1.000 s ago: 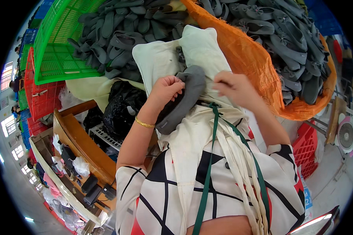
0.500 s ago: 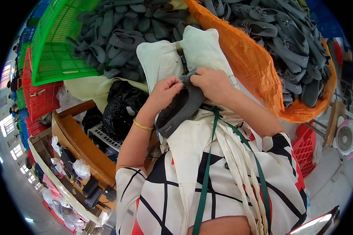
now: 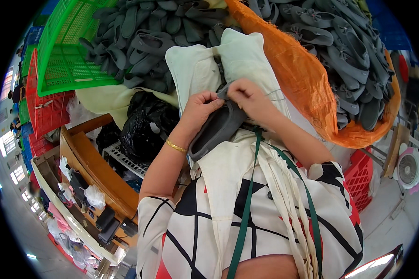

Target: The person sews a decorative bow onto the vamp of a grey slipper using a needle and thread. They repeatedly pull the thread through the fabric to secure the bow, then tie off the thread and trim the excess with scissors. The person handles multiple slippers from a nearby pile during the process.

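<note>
A dark grey slip-on shoe [image 3: 219,128] lies over my lap, its opening facing up and its toe away from me. My left hand [image 3: 201,108] pinches the shoe near its toe, thumb and forefinger pressed together. Close beside it, my right hand [image 3: 247,96] is closed with bent fingers at the toe, slightly blurred. Whatever sits between those right fingertips is too small or hidden to name. A thin dark thread [image 3: 278,96] curves out beside the right wrist. Under both hands, white padded cloth [image 3: 242,56] covers my legs.
A green basket [image 3: 74,69] at far left stands by a heap of grey shoes [image 3: 149,44]. More shoes with bows [image 3: 344,51] fill an orange sack [image 3: 293,65] at right. A black plastic bag [image 3: 146,125] and wooden desk [image 3: 95,162] are at left; a fan [image 3: 408,169] is at right.
My right hand has lifted and shifted slightly right, away from the toe, its fingers curling more. The left hand keeps its hold on the shoe.
</note>
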Available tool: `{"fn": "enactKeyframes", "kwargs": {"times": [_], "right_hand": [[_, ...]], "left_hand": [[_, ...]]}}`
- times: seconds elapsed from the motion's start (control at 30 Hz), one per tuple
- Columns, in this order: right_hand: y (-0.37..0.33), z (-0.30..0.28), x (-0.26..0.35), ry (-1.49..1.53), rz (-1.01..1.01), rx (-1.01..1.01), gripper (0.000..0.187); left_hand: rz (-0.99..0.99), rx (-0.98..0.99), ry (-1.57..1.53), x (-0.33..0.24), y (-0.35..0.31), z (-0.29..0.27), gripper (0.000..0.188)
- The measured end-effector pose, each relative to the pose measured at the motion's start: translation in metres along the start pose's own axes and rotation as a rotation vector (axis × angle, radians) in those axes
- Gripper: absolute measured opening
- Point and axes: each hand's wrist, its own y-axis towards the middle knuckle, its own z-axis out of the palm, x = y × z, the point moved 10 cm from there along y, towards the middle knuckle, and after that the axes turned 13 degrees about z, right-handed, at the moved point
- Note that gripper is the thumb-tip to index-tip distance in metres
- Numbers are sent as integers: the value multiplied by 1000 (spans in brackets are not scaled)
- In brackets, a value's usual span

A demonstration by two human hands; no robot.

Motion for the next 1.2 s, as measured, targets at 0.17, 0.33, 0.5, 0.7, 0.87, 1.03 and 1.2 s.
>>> {"fn": "enactKeyframes", "kwargs": {"times": [0.17, 0.33, 0.5, 0.7, 0.87, 1.03, 1.2], "right_hand": [[-24, -89, -53, 861, 388, -149, 4], [-72, -309, -166, 1346, 214, -771, 12], [-235, -519, -255, 1050, 9, -1370, 22], [-197, -429, -222, 736, 30, -1463, 13], [-211, -431, -180, 491, -71, -1437, 13], [-216, -414, -105, -184, -23, -1489, 21], [-299, -467, -83, -709, 201, -1817, 30]], "left_hand": [[-17, -18, -118, 4, -4, -10, 8], [-41, -27, -242, 11, -8, -10, 10], [-68, 28, -447, 19, 3, 2, 8], [-88, -76, -202, 8, -10, -8, 14], [546, 3, 547, -55, 8, 16, 37], [394, -64, 571, -31, 17, 5, 27], [357, -63, 499, -24, 23, 5, 33]]}}
